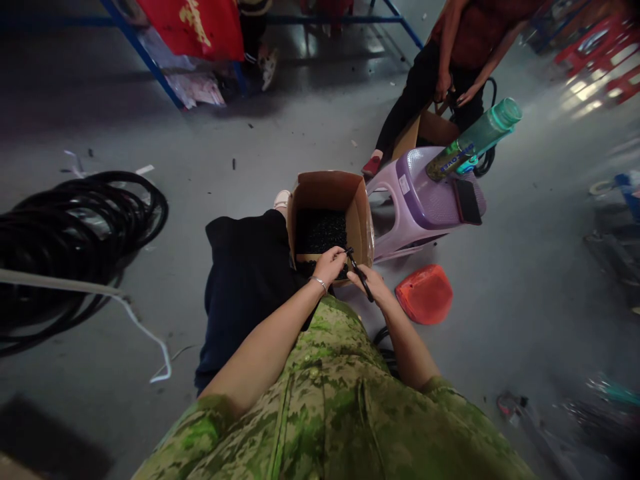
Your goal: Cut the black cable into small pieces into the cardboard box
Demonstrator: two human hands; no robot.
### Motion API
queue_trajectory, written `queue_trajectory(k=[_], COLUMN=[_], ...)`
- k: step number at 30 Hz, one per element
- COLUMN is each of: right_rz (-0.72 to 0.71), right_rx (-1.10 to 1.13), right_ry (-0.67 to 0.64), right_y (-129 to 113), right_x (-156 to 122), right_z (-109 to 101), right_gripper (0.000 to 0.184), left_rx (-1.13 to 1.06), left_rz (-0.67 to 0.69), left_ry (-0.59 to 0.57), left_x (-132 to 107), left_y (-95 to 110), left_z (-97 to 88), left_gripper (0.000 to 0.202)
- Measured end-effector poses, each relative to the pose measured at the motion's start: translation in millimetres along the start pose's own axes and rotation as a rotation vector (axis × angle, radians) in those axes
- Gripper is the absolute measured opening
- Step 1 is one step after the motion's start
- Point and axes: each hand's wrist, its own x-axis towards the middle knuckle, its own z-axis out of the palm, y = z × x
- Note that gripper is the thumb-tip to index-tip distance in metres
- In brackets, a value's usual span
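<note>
Over the near edge of an open cardboard box (358, 220), my two hands meet. My left hand (329, 267), with a bracelet at the wrist, pinches a small black piece (349, 251) at its fingertips. My right hand (373, 281) is closed around a slim black tool (361, 275) that looks like scissors; its upper end touches or nearly touches the small piece. Blades cannot be made out. Many small black pieces (320, 230) lie in the bottom of the box, partly hidden by a cardboard flap and my hands.
Right of the box stands a purple stool (413, 193) bearing a green bottle (473, 140) and a dark phone (468, 202). A red plastic container (425, 295) is on the floor. Coiled black hose (85, 227) lies left. Another person (450, 73) sits beyond the stool, at another box.
</note>
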Motion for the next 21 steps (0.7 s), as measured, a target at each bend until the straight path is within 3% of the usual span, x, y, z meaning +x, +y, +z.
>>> queue_trajectory(k=[9, 21], right_rz=[-0.047, 0.038], right_rx=[0.106, -0.066], right_ry=[-0.086, 0.093], right_y=[0.0, 8.3], right_x=[-3.6, -18.4], right_z=[-11.0, 5.1], right_gripper=[0.048, 0.051], left_rx=[0.0, 0.027], left_rz=[0.003, -0.018], left_ry=[-0.126, -0.12], left_x=[0.9, 0.9], left_y=[-2.4, -3.6], left_z=[-0.3, -2.7], left_gripper=[0.014, 0.016])
